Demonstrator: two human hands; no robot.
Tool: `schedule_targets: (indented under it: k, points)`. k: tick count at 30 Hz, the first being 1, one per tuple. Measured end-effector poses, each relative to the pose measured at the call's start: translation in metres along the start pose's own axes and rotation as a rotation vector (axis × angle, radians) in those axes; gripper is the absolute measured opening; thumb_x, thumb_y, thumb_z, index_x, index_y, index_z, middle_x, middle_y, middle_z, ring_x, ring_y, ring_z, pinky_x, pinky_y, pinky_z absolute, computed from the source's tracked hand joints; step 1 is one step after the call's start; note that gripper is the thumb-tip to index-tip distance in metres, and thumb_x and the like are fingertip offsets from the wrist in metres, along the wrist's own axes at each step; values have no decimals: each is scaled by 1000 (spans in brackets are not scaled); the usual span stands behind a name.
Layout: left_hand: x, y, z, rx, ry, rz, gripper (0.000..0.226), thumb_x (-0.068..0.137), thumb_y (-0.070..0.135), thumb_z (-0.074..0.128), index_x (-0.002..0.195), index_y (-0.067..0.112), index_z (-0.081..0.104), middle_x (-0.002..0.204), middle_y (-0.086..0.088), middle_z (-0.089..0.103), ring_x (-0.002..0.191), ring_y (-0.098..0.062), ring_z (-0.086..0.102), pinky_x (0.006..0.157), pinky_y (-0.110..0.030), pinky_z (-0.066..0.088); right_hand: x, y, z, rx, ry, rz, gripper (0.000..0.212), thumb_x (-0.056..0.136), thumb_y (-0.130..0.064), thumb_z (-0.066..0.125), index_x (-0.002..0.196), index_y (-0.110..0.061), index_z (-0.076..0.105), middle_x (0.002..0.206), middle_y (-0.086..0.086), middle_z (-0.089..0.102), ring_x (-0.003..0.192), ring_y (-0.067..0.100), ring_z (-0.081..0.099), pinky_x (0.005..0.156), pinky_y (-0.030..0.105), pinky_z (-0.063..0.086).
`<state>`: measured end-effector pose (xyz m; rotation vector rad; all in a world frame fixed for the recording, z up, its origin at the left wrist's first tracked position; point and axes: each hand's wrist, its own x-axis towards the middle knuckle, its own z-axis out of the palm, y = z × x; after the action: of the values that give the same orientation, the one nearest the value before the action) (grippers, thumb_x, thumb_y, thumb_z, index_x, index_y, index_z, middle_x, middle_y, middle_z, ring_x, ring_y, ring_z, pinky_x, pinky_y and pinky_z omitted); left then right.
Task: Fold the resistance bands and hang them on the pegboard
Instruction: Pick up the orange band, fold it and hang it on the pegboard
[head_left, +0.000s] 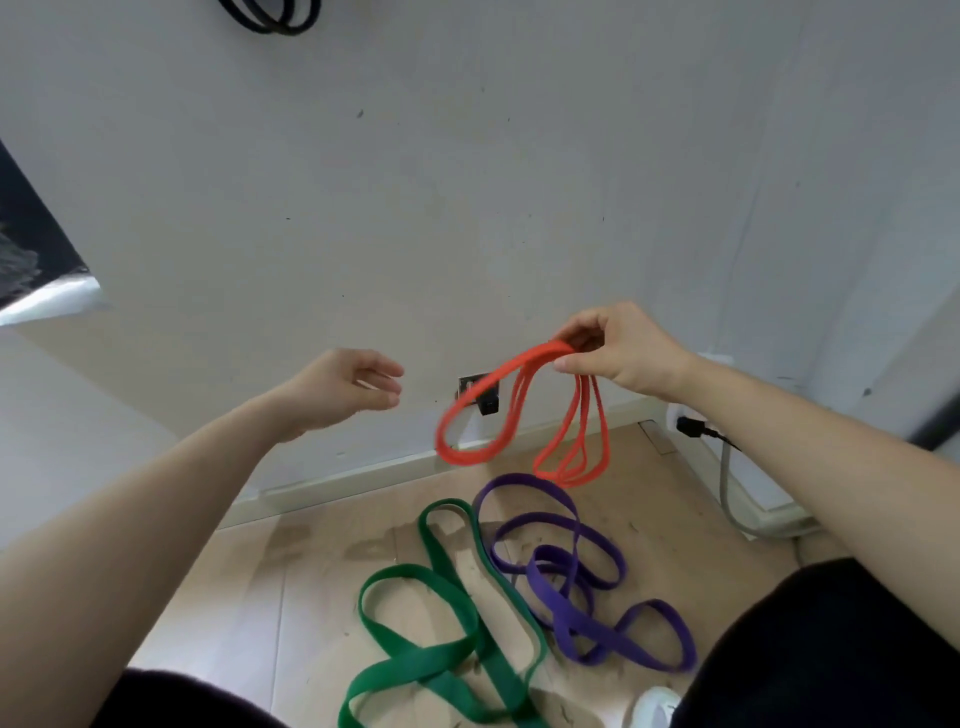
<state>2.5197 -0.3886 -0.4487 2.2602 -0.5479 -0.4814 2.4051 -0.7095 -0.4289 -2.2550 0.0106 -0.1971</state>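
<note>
1. A black band (283, 30), thin and rubbery, is hanging in loops against the pale, lightly speckled wall (415, 208) at the top edge, left of centre; what is holding it lies out of view.
2. The left hand (353, 387) is reaching forward in the air, fingers loosely spread, holding nothing.
3. A green band (426, 670), wide, flat and matte, is lying in loose, crossing loops on the light wooden floor (260, 597), its length running from the near edge away toward the wall.
4. A red band (465, 460), narrow and smooth, is dangling in the air in front of the wall, above the floor. It is gathered into several long oval loops, one swinging out to the left and blurred, the others hanging straight down.
5. A purple band (553, 603), flat and medium-wide, is sprawling in tangled coils on the floor just right of the green one, touching it.
6. The right hand (618, 353) is pinching the gathered top of the red band between curled fingers and thumb.
7. A black plug (693, 426) is sitting low on the right wall.
</note>
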Motion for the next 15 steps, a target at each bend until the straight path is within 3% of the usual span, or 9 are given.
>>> schedule_targets:
  k: [7, 9, 11, 12, 15]
  points:
    - [-5, 56, 48, 49, -50, 266, 49, 89, 33, 77, 134, 22, 62, 120, 7, 70, 108, -7, 67, 99, -28, 53, -2, -13, 7, -83, -94, -63, 21, 78, -6, 83, 96, -8, 72, 89, 5, 77, 83, 15, 74, 83, 30, 60]
    - [-6, 67, 63, 99, -58, 334, 55, 88, 38, 76, 138, 22, 60, 123, 7, 68, 109, -7, 65, 93, -17, 51, -3, -16, 8, -71, -106, -75, 23, 77, -5, 84, 94, -7, 70, 87, 7, 77, 81, 17, 74, 80, 32, 61]
    - [-7, 74, 74, 126, -53, 394, 46, 89, 37, 76, 131, 24, 65, 116, 9, 72, 103, -4, 67, 85, -7, 49, -5, -19, 10, -85, -120, -83, 25, 76, -6, 86, 95, -8, 69, 86, 8, 76, 80, 18, 74, 78, 34, 61]
    - [-7, 76, 77, 130, -39, 419, 38, 89, 36, 76, 124, 25, 69, 109, 9, 74, 99, -3, 69, 85, -10, 52, -5, -22, 11, -95, -125, -83, 27, 75, -7, 86, 95, -9, 68, 86, 7, 76, 79, 18, 74, 78, 35, 61]
    - [-6, 74, 78, 136, 34, 427, 27, 85, 46, 74, 105, 28, 74, 90, 6, 77, 88, -13, 73, 86, -43, 59, -7, -27, 14, -104, -130, -76, 31, 75, -9, 86, 97, -12, 65, 85, 6, 76, 78, 20, 74, 79, 40, 62]
